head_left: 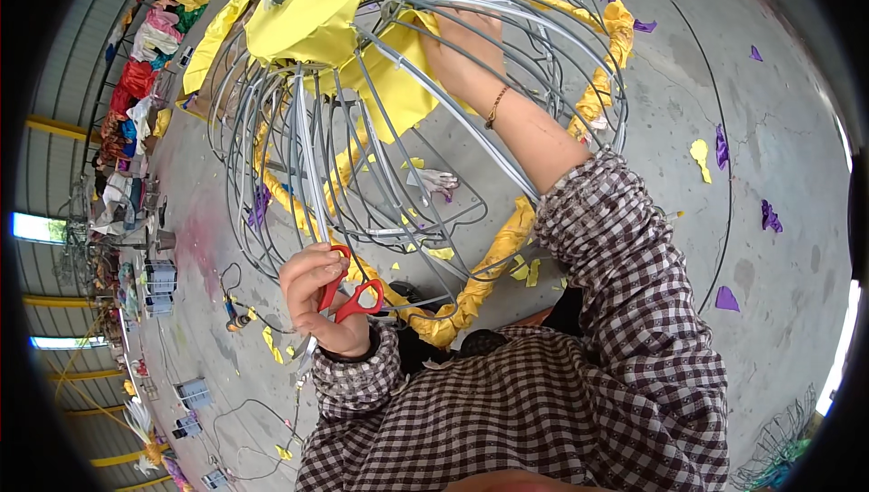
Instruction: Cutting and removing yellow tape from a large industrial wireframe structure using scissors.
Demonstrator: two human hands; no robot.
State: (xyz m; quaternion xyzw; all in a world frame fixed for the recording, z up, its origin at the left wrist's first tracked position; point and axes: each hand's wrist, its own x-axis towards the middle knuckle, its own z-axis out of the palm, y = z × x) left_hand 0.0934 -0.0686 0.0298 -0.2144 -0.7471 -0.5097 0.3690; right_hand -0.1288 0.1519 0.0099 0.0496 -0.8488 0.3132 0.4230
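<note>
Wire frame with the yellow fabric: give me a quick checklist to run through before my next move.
1. Red-handled scissors held in the left hand: ok.
2. Right hand apart from the scissors: ok; it is up among the bars of the wire frame.
3. Right hand's grip on the yellow flap: cannot tell; its fingertips are hidden.
4. Flap drawn flat over the bars: not ok; it hangs loose.
5. Scissor blades shut: cannot tell.
6. Floor free of scraps: not ok; yellow scraps and purple scraps lie about.

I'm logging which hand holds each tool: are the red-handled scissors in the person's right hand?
No, the red-handled scissors are in the left hand, while the right hand is up by the yellow fabric.
</note>
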